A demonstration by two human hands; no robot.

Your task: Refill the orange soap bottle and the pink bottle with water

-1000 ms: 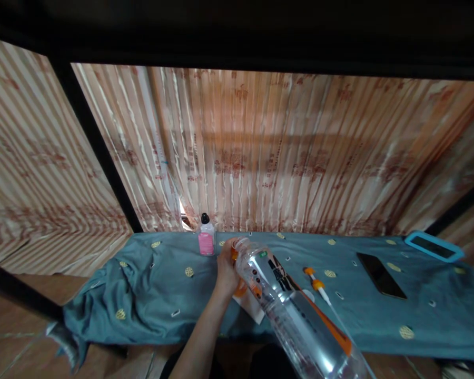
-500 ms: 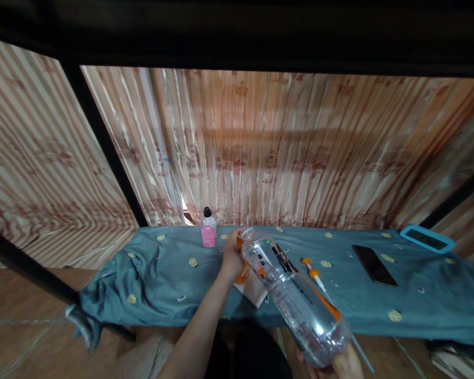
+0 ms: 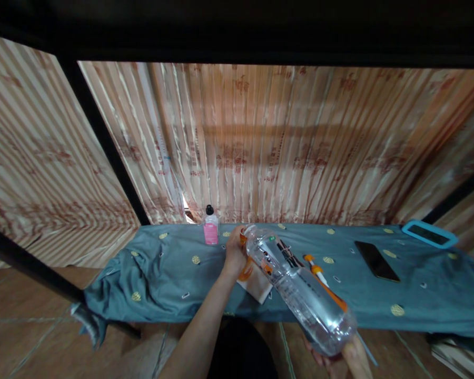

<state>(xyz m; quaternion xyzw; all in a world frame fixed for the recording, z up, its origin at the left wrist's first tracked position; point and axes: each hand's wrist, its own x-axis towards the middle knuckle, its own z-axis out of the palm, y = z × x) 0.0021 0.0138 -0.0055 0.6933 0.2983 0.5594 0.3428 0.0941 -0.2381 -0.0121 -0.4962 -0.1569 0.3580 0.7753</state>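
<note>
With twelve at the far edge and the dial centred on it, our large clear plastic bottle with a silver-and-orange label (image 3: pixel 306 293) lies slantwise in the air, in front of the bed's blue-green patterned cloth (image 3: pixel 166 284), neck toward eleven and base toward five. Our left hand (image 3: pixel 235 251) is at its neck, the fingers wrapped round a small glossy amber-orange piece (image 3: pixel 243 236) just beside the mouth; whether that piece touches the rim we cannot tell. Our right hand (image 3: pixel 339 358) cups the base, thumb and fingers clamped on it from both sides.

Below the left hand, toward nine, is a white-and-orange box-like container (image 3: pixel 257 285); we cannot see whether the amber piece belongs to it.

To hold this well, we judge that the left hand should steady the neck end while the right alone sets the slant, in small, slow changes. The thin plastic would likely dent, so we would support the base rather than squeeze it. We should also mind the white-and-orange pump with a long thin tube (image 3: pixel 316 270), close by at one, because its tube runs past the base and could snag.

The pink-labelled clear bottle with a black cap (image 3: pixel 211 230), at ten, stands well apart, as does the flat black phone (image 3: pixel 377 261) at two.
</note>
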